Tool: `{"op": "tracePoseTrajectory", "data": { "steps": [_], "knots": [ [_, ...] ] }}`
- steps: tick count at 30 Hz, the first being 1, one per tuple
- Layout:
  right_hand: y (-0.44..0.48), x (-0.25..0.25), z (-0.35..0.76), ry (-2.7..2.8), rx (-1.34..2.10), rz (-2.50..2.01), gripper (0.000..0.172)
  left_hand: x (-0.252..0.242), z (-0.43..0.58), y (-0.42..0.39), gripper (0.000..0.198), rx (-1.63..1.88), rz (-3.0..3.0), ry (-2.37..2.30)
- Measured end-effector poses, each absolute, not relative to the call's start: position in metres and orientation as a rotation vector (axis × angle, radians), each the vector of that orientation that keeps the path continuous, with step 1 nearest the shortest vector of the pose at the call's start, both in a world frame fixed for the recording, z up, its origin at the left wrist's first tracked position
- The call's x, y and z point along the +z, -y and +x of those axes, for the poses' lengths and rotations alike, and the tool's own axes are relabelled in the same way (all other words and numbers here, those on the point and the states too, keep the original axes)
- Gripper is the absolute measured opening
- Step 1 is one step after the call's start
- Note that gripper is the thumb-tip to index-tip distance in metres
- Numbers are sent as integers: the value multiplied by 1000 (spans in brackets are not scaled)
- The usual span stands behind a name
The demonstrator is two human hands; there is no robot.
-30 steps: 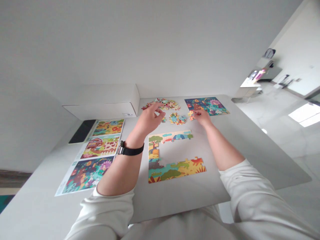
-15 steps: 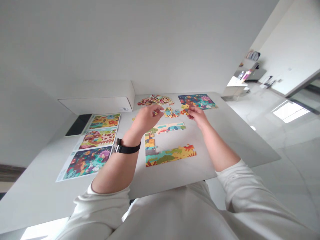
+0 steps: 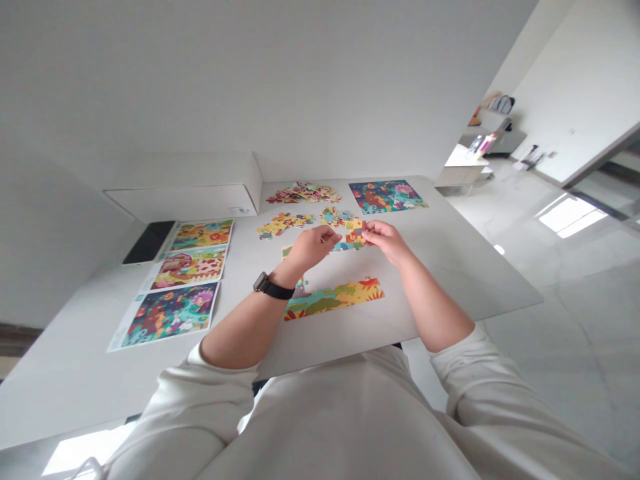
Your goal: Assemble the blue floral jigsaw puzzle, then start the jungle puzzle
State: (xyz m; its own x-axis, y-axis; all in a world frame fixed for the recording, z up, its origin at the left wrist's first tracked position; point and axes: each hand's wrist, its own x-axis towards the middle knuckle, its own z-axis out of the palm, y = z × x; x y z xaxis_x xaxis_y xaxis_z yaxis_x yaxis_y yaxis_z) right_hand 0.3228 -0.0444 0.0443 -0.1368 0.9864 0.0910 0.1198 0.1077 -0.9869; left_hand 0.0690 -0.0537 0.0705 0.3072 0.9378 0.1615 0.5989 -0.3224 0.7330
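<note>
My right hand (image 3: 387, 241) pinches some yellow and orange jigsaw puzzle pieces (image 3: 355, 231), held above the upper strip of a partly built puzzle (image 3: 335, 299). Just left of them is my left hand (image 3: 314, 245), its thumb and fingers drawn together; whatever is in that pinch is too small to make out. The left wrist and hand cover the built puzzle's left side, while its bottom strip with green and yellow scenery shows. Beyond the hands lie loose yellow pieces (image 3: 286, 223) and a small cluster of blue and yellow pieces (image 3: 331, 215).
A heap of red and cream pieces (image 3: 305, 193) lies by the wall, with a dark picture puzzle (image 3: 389, 196) to its right. At left are a sheet of three printed pictures (image 3: 193, 272), a black phone (image 3: 149, 243) and a white box (image 3: 185, 202).
My right hand has brought the held pieces down and left, nearer to me. My left hand has moved slightly nearer to me, its fingers closing together, uncovering loose yellow pieces. The view has shifted slightly.
</note>
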Motion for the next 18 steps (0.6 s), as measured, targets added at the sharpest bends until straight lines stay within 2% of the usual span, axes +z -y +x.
{"op": "tracePoseTrajectory", "data": {
  "steps": [10,18],
  "knots": [
    [48,46,318,1491,1191,-1117,46,54,76,47,25,788,1752,-1195],
    [49,43,316,1499,1196,-1116,44,54,76,50,26,792,1698,-1140]
  ]
}}
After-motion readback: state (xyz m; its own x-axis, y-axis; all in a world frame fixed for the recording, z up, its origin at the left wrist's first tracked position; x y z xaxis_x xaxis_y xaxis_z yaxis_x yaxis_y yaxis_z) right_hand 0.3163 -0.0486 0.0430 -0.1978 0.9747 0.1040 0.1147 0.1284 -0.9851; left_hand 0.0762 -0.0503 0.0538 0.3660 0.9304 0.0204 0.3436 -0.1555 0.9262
